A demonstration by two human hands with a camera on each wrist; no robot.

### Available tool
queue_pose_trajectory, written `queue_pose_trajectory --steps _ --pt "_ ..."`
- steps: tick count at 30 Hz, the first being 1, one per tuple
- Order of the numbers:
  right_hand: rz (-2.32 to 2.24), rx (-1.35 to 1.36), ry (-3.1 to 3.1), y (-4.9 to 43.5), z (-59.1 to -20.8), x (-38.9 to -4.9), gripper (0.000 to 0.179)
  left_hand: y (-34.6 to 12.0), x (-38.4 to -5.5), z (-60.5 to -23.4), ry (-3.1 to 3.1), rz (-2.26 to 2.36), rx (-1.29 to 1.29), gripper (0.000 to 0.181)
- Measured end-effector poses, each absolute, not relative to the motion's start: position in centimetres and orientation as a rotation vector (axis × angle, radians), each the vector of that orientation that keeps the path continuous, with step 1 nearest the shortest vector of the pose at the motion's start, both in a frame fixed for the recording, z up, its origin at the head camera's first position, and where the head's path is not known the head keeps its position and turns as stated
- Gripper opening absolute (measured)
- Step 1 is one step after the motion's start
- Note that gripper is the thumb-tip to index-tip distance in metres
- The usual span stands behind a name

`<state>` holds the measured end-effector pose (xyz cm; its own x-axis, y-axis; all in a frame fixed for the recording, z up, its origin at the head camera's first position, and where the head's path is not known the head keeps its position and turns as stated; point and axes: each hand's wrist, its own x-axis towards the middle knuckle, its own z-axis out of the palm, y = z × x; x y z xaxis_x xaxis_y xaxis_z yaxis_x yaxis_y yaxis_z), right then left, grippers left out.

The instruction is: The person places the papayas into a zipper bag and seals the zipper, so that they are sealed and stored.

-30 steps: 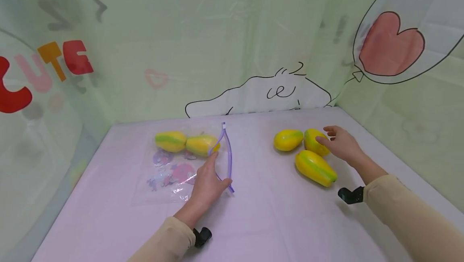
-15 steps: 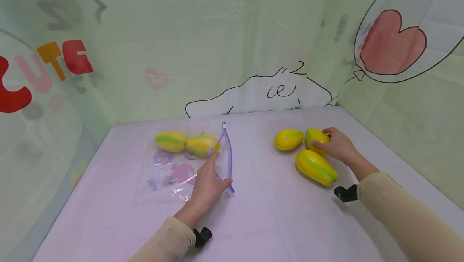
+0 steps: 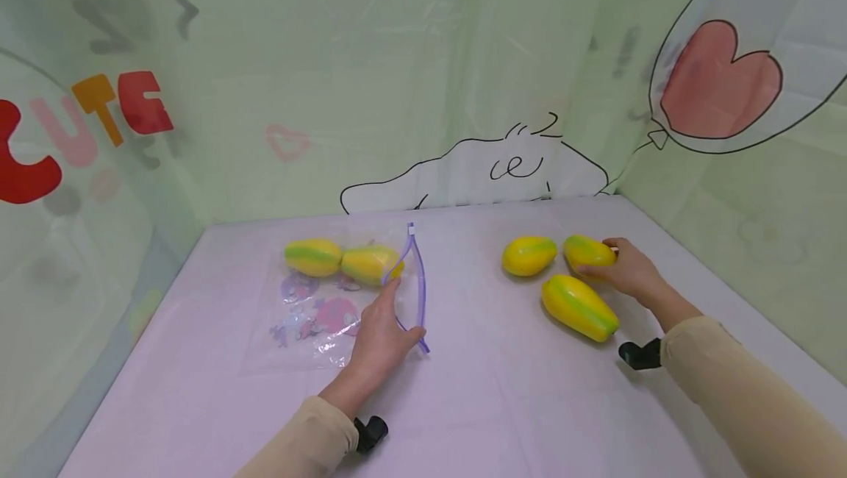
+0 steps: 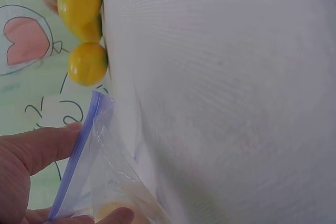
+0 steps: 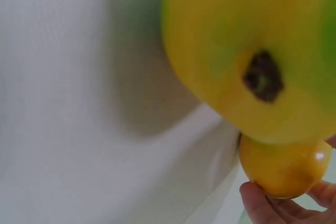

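Observation:
My left hand [image 3: 380, 331] holds the mouth of a clear zip bag [image 3: 265, 338] apart, thumb against the purple zip strip [image 4: 79, 156] in the left wrist view. Inside the bag, two yellow-green papayas [image 3: 313, 257] lie end to end. At the right, my right hand [image 3: 625, 268] grips a papaya [image 3: 587, 251] between thumb and fingers. A second loose papaya [image 3: 529, 256] lies to its left and a third papaya [image 3: 579, 307] in front. That front one fills much of the right wrist view, its dark stem end facing the camera, with the gripped papaya [image 5: 286, 169] beyond.
A pale lilac cloth covers the table [image 3: 476, 404]. Printed green curtains [image 3: 397, 59] hang along its back and sides. Pink cartoon prints [image 3: 336, 314] show on the bag. A black device [image 3: 640, 354] sits at the right wrist, another [image 3: 372, 434] at the left.
The right hand has closed round the far right papaya and shifted it slightly right, away from the other two. The left hand and the bag stay in place.

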<state>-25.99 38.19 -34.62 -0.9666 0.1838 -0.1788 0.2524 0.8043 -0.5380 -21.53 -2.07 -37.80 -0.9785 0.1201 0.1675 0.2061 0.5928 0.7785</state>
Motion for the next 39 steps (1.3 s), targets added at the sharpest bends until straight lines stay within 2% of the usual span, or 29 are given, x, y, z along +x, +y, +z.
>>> queue_pose_trajectory --steps 22,39 --pt "-1.115 0.307 2.892 40.0 -31.9 -25.1 0.099 -2.0 -21.5 -37.7 -2.732 -1.331 -0.273 0.083" --pt "-1.158 0.004 2.881 33.3 -29.1 -24.2 0.083 -2.1 -21.6 -37.2 -2.721 -1.332 -0.283 0.083"
